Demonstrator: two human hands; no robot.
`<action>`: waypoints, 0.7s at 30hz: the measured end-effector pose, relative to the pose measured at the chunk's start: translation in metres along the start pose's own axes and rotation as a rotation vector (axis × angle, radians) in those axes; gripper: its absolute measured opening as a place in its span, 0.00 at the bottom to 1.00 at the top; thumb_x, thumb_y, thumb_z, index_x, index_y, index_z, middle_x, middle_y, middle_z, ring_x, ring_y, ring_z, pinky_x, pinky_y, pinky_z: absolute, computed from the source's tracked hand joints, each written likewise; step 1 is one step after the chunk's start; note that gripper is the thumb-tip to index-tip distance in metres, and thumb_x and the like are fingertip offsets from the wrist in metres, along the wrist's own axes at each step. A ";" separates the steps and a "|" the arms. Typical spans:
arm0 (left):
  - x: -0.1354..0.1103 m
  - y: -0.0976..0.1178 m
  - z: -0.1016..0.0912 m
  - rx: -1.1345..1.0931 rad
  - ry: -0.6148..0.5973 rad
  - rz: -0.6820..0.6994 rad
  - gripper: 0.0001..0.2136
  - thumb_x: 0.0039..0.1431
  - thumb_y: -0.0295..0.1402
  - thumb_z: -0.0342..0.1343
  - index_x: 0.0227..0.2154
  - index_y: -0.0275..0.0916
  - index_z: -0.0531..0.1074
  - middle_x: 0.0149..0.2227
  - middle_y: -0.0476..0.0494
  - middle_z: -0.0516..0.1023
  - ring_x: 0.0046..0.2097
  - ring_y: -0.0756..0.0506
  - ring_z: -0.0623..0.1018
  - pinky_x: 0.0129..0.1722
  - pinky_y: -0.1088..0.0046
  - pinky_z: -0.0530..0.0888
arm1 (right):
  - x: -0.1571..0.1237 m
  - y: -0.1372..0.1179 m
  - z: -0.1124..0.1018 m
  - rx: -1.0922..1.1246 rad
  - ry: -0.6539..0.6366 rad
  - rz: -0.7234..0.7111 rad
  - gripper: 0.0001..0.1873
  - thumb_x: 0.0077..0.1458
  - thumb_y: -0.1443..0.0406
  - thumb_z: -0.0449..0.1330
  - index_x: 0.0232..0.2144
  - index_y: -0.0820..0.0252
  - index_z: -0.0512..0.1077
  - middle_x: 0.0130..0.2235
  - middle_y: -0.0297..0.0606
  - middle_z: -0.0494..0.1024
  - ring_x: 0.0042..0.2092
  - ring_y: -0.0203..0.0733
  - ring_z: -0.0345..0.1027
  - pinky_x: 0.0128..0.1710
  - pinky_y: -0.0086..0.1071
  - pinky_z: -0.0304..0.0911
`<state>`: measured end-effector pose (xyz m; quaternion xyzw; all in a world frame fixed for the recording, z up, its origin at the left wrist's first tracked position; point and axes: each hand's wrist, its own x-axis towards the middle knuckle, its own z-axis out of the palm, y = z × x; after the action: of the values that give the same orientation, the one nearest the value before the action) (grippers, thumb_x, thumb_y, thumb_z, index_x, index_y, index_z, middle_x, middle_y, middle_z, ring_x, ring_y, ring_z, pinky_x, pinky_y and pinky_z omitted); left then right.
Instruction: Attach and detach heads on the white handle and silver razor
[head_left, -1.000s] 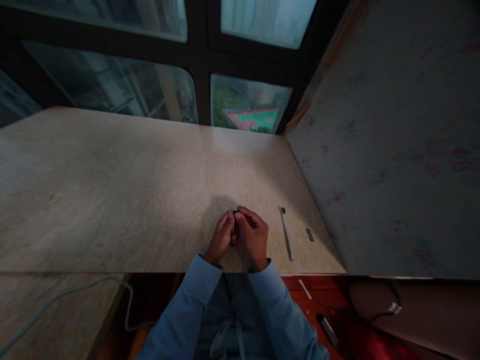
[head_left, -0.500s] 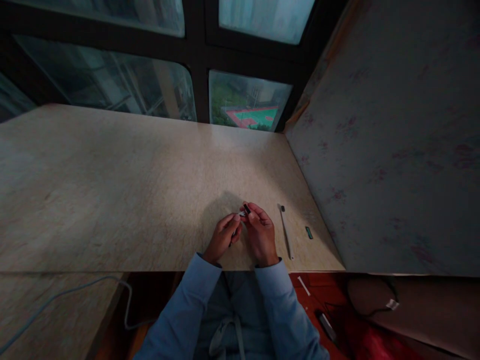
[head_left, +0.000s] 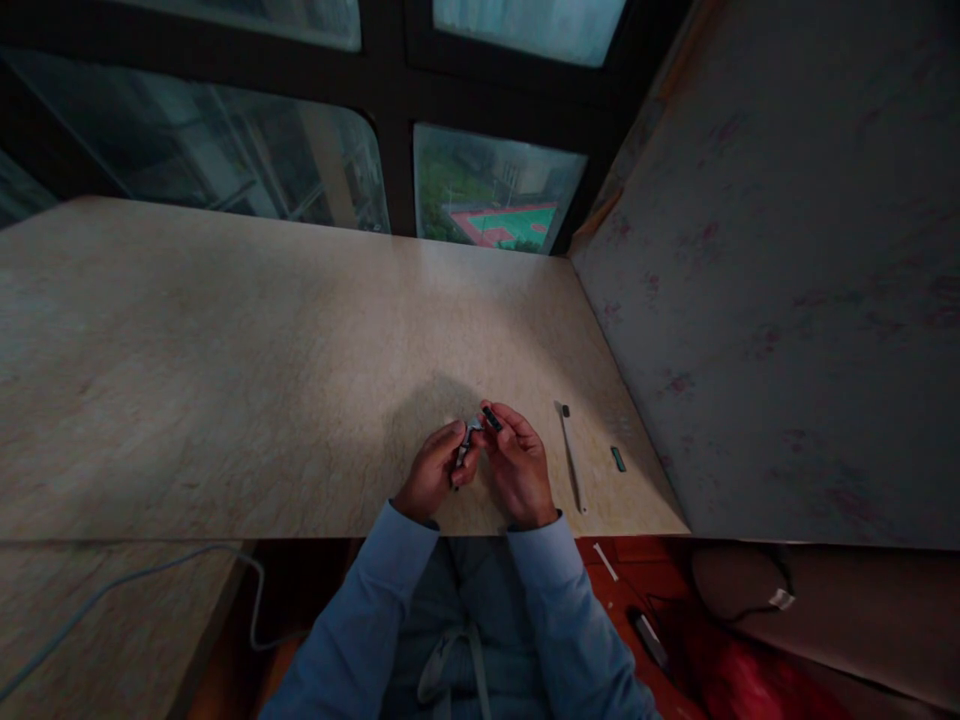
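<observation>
My left hand (head_left: 439, 465) pinches a slim dark-and-silver handle, seemingly a razor handle (head_left: 460, 458), tilted with its dark end toward me. Its silvery upper part reaches toward my right hand (head_left: 519, 460). Between the thumb and fingers of that hand is a small black oblong block, which looks like a razor cartridge (head_left: 492, 418). Whether the handle and the block touch, I cannot tell. To the right of my hands, a pale toothbrush (head_left: 574, 465) with dark bristles lies on the tabletop. Past it is a small dark-green oblong piece (head_left: 618, 459).
The pale stone-patterned tabletop (head_left: 225, 350) runs back to dark-framed windows (head_left: 394, 150). A flower-patterned wall (head_left: 750, 300) bounds it on the right. A grey cable (head_left: 150, 573) crosses the lower surface at left. Below the front edge, a dark-and-white item (head_left: 651, 640) lies on the reddish floor.
My left hand has shifted slightly left and turned, showing more of the handle and its silvery part. My right hand has tilted the black block a little. The whole view has shifted slightly.
</observation>
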<state>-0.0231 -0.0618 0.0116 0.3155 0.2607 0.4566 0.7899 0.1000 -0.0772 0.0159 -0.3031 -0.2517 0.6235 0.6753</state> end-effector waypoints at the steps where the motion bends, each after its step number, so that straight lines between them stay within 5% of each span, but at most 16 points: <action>1: 0.000 0.001 0.000 -0.005 -0.005 -0.006 0.18 0.57 0.48 0.57 0.29 0.34 0.70 0.18 0.54 0.64 0.16 0.56 0.59 0.17 0.77 0.55 | 0.000 0.000 0.000 -0.005 -0.005 0.004 0.19 0.44 0.60 0.73 0.41 0.54 0.79 0.48 0.38 0.81 0.45 0.39 0.75 0.52 0.35 0.67; 21: -0.001 -0.005 -0.004 0.189 -0.003 0.028 0.21 0.55 0.51 0.59 0.29 0.34 0.71 0.19 0.53 0.64 0.18 0.56 0.60 0.19 0.77 0.53 | -0.003 -0.004 -0.003 -0.100 -0.023 -0.004 0.20 0.42 0.59 0.74 0.41 0.53 0.80 0.49 0.40 0.80 0.46 0.43 0.74 0.51 0.39 0.67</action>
<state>-0.0230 -0.0635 0.0052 0.3928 0.2971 0.4404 0.7507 0.1045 -0.0805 0.0172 -0.3289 -0.2910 0.6120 0.6577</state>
